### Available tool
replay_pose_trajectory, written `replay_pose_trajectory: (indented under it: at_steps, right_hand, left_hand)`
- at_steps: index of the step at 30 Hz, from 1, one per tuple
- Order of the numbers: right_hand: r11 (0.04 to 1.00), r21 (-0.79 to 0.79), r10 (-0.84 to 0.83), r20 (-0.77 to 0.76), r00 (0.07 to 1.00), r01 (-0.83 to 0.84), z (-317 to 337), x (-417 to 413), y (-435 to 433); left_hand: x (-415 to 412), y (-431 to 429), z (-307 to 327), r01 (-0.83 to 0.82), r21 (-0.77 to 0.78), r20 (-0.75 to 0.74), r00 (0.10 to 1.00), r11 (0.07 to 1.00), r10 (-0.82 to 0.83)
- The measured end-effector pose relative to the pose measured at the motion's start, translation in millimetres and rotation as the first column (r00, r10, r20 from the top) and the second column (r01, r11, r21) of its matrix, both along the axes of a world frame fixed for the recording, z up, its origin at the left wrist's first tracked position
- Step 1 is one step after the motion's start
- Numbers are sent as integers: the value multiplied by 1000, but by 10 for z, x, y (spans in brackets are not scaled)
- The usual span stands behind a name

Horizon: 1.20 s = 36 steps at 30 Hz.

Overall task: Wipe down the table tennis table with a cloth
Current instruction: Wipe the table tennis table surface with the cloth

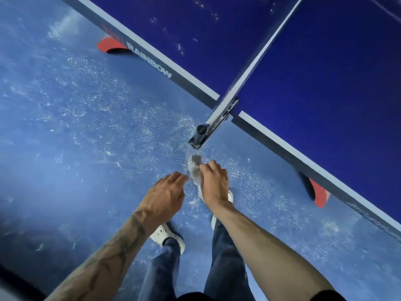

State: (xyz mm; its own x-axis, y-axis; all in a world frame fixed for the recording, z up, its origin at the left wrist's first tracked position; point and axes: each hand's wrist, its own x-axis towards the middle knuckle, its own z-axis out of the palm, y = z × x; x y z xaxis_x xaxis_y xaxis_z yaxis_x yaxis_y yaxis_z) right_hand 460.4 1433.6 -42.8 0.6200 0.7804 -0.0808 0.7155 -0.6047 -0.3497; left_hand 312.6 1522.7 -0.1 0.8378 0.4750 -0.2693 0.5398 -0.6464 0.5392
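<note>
While the right hand (213, 183) pinches the grey cloth (194, 170) in the air near the net post (202, 133), not yet on the table (325, 79), the left hand (166, 192), fingers loosely straight, should probably fold it flat before wiping.

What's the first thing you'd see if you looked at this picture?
The big dark blue table fills the upper right, with its white-topped net running across it. In the middle, above the speckled blue floor, the right hand holds a grey cloth just below the net post. The left hand is close beside it.
</note>
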Motion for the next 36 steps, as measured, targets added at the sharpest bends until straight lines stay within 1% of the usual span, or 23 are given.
replay_pose_trajectory:
  at_steps: [2,4,5,9,14,19,22,30,33,36]
  right_hand:
    - [999,39,9,26,1000,-10,188,-203,188]
    - [998,57,4,15,1000,-5,388,-378,402]
    - [998,70,-3,21,1000,2,476,-444,515]
    - [976,217,20,14,1000,-22,851,-521,902]
    - [940,342,-2,51,999,-15,1414,-487,1274]
    - [894,449,-51,86,995,7,1756,-161,1688]
    - [877,479,-89,96,991,32,1881,114,1987]
    - [879,446,-193,10,981,168,2059,999,2756]
    - [867,453,-236,7,972,208,2131,1366,2986]
    - [844,478,-296,34,955,244,2227,1710,3171]
  left_hand:
    - [-311,180,25,-101,10,-35,994,995,102]
    - [-513,375,128,-151,38,-50,987,988,153]
    - [-581,481,193,-165,57,-46,985,985,167]
    - [-717,904,533,-205,118,-6,978,972,207]
    - [-611,1391,1004,-206,131,11,978,970,207]
    - [-186,1881,1321,-156,177,56,987,972,148]
    - [144,2221,1496,-128,215,55,991,968,119]
    - [1214,3234,1798,-46,266,25,999,963,41]
    - [1669,3542,1921,13,265,2,1000,964,-14]
    - [2107,3779,2038,82,272,-31,997,959,-77]
